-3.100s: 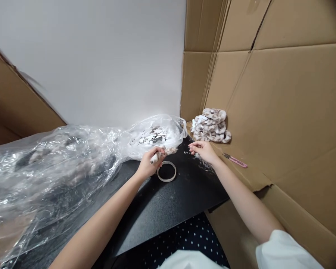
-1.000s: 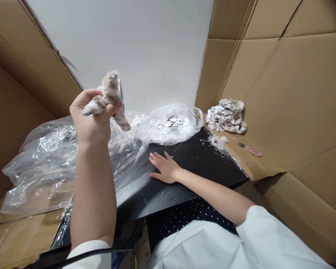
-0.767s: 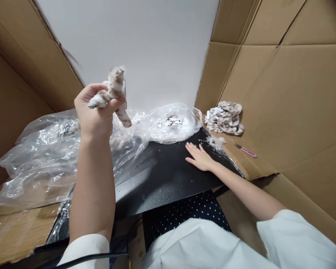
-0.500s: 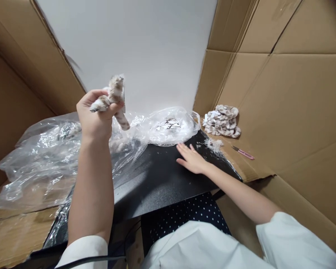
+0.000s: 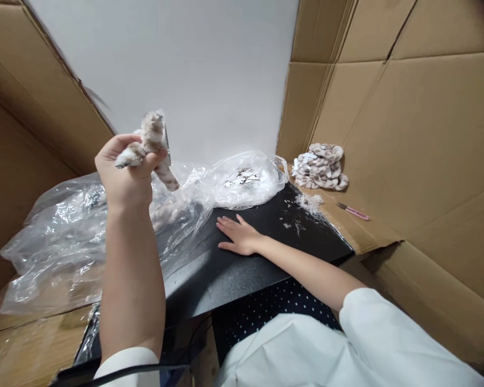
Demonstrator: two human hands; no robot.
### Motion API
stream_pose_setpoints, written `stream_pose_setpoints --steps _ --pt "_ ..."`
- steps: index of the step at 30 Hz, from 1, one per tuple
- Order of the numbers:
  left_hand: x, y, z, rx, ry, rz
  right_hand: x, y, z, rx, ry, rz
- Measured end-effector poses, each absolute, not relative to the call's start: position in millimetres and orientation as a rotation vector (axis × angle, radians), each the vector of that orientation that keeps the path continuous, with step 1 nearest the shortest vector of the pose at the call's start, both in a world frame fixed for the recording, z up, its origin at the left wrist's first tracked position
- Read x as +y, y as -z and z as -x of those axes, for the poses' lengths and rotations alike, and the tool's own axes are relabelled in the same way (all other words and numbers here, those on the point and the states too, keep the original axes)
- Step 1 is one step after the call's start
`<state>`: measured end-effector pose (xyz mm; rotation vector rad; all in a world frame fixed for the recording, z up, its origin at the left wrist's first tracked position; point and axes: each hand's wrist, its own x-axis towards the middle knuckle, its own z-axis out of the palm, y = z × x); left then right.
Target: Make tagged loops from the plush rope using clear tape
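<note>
Raised above the clear plastic bag, my left hand (image 5: 125, 166) is closed around a furry brown-and-white fabric piece (image 5: 152, 131). Several tube-like ends of the piece stick out between the fingers, and its full shape is hidden by the hand. My right hand (image 5: 239, 235) lies open and flat on the black tabletop (image 5: 226, 277), fingers spread, holding nothing. Just beyond it rests a smaller clear bag (image 5: 248, 183) with white and dark scraps inside.
A big crumpled clear bag (image 5: 60, 236) covers the left side. Over on the right sit a pile of furry spotted pieces (image 5: 320, 167), a tuft of loose fluff (image 5: 310, 202) and pink-handled thread snips (image 5: 354, 211). Cardboard walls (image 5: 419, 123) stand at both sides.
My right hand has slid left across the tabletop, away from the fluff. My left hand still grips the furry piece and appears slightly further left, as the camera view shifted.
</note>
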<state>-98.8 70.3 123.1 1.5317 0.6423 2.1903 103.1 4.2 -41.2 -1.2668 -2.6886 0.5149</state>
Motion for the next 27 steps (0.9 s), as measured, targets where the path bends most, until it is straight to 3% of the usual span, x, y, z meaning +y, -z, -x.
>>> stream_pose_setpoints --steps 12,20,27 --pt "68.5 -125.0 98.5 0.69 -2.156 -1.442 8.2 36.7 -267.4 -2.366 -0.274 1.989" --pt "68.6 -123.3 96.0 0.698 -2.16 -1.48 -31.5 16.6 -170.6 -2.566 -0.419 1.408" --pt "74.4 -121.5 98.6 0.723 -2.164 -1.505 -77.3 32.7 -59.8 -2.714 -0.494 0.984"
